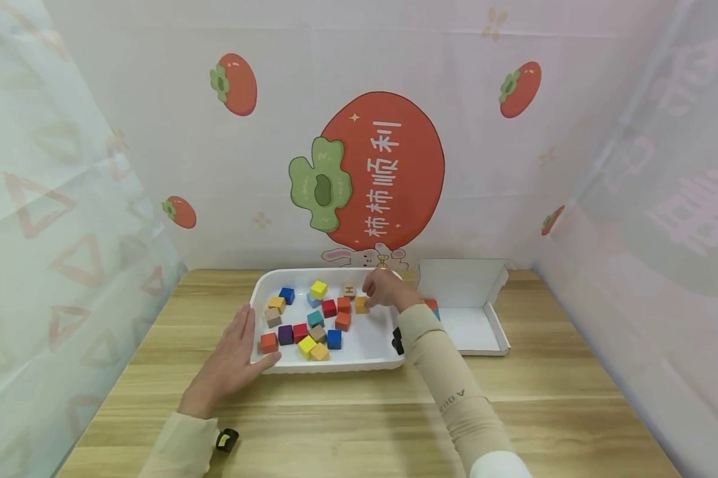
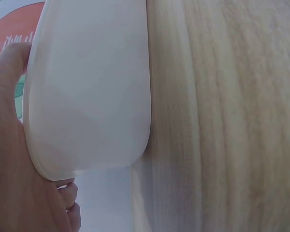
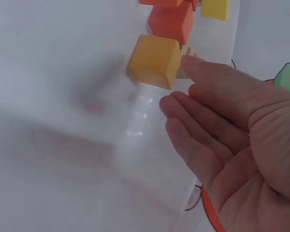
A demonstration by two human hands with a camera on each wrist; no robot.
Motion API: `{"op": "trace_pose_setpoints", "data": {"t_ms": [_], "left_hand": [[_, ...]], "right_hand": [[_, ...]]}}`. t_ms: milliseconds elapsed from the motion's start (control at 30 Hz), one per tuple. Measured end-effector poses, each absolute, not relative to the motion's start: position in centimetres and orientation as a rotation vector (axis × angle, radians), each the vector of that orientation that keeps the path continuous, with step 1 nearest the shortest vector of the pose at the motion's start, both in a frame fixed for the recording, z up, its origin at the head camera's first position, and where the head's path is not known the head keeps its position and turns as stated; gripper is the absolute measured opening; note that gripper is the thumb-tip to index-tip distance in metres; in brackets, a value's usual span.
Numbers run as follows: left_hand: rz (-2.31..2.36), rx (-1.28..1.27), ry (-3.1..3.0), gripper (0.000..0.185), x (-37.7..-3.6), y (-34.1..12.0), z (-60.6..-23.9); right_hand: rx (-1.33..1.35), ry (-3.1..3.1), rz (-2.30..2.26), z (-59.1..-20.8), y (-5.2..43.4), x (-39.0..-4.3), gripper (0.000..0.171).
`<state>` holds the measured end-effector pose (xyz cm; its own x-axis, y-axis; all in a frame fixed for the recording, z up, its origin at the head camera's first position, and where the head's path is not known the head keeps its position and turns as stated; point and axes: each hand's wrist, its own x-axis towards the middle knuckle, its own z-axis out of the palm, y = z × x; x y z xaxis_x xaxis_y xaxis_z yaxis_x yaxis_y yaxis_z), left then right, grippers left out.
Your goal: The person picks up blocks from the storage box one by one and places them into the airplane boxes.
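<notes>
Fingers (image 3: pixel 203 121) of our right hand (image 1: pixel 385 292) lie nearly straight and loosely spread, holding nothing; in the right wrist view a fingertip reaches the side of an orange-yellow cube (image 3: pixel 153 60) in the upper middle of that frame, though we cannot tell whether it truly touches or sits just beside. Our left hand (image 1: pixel 230 362) lies flat and relaxed on the wooden table (image 1: pixel 544 398), palm against the near left corner of the white tray (image 1: pixel 263 285), steadying it; the left wrist view shows that tray wall pressed along the hand.

We judge the step in hand to be picking 1 cube from the tray, with the hand arrived but not yet gripping. The next move calls for thumb and forefinger to close on 2 opposite faces of the cube without nudging the red cube (image 3: pixel 170 21) just beyond it.

Going from largest to smallest: the table fills the lower frame of the head view; the tray sits centre; an open white box (image 1: pixel 472 312) lies right of it; the scattered cubes fill the tray's middle.
</notes>
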<state>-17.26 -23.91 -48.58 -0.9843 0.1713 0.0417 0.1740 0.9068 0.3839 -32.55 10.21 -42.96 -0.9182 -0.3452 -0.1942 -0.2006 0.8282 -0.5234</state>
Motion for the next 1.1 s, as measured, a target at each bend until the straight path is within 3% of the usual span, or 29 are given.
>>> {"op": "trace_pose_setpoints", "data": {"t_ms": [500,1100], "left_hand": [[-0.597,-0.283,-3.06,0.116,-17.3,-24.0,-48.6],[-0.595,-0.29,-3.05,0.115,-17.5,-23.9,-48.6]], "right_hand": [[-0.392,2.75,-0.761,-44.8,10.5,-33.4,0.02],[-0.721,2.718,-0.817,-39.0,13.9,-30.8,0.028]]}}
